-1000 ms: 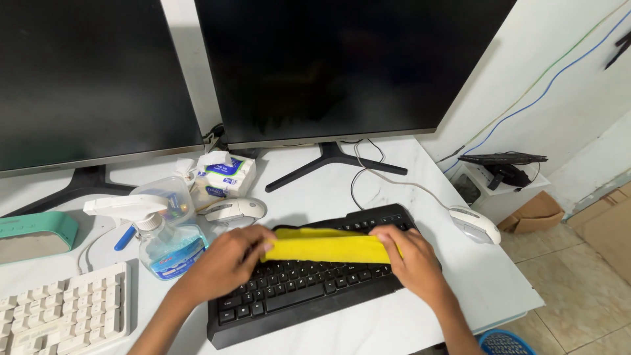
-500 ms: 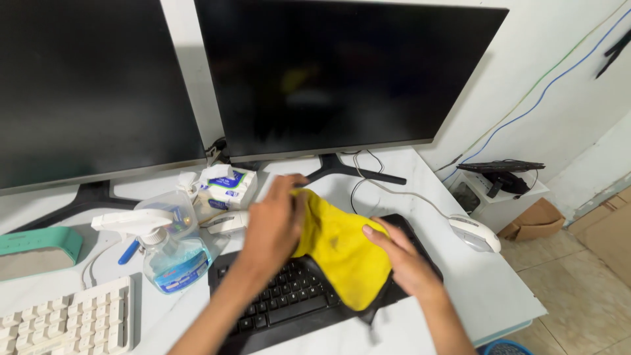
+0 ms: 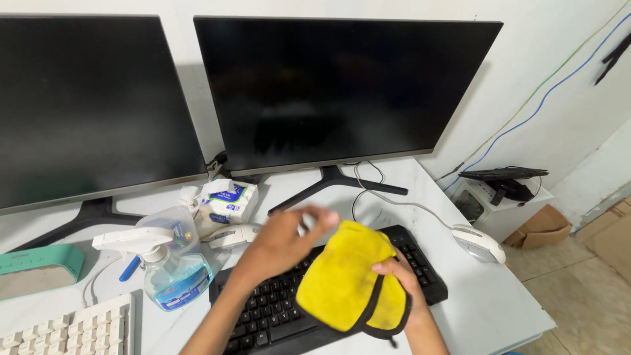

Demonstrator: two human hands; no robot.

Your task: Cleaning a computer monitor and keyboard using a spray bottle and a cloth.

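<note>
Mint-green at the far left edge is a rounded box (image 3: 36, 266) on the white marbled surface (image 3: 473, 289), with a white keyboard (image 3: 66, 329) in front of it. Behind them stands a dark left monitor (image 3: 92, 105). Next comes a clear spray bottle (image 3: 167, 266) with a white trigger head and pale blue liquid; a blue and white label wraps its lower body. Just behind it sits a clear plastic container (image 3: 172, 220) with a blue item inside, and beside that a soft white tissue pack (image 3: 225, 200) printed with blue and green panels, its top torn open. A white mouse (image 3: 238, 235) lies in front of the pack.

Further along, the left hand (image 3: 286, 240) hovers above the black keyboard (image 3: 315, 299), its fingers loosely spread and blurred, holding nothing that can be made out. The yellow cloth (image 3: 345, 276), edged in black trim, hangs bunched over the middle of the black keyboard, gripped from below by the right hand (image 3: 401, 283), whose fingers curl around its right edge. Behind stands a second dark monitor (image 3: 335, 85) on a forked black stand. Right of the keyboard rests another white mouse (image 3: 478, 242) with a grey cable. Beyond the surface edge a small white shelf (image 3: 503, 194) carries a black device, and a brown cardboard box (image 3: 545, 227) sits on the tiled floor (image 3: 585, 289). Blue and green wires (image 3: 545, 85) run up the white wall.
</note>
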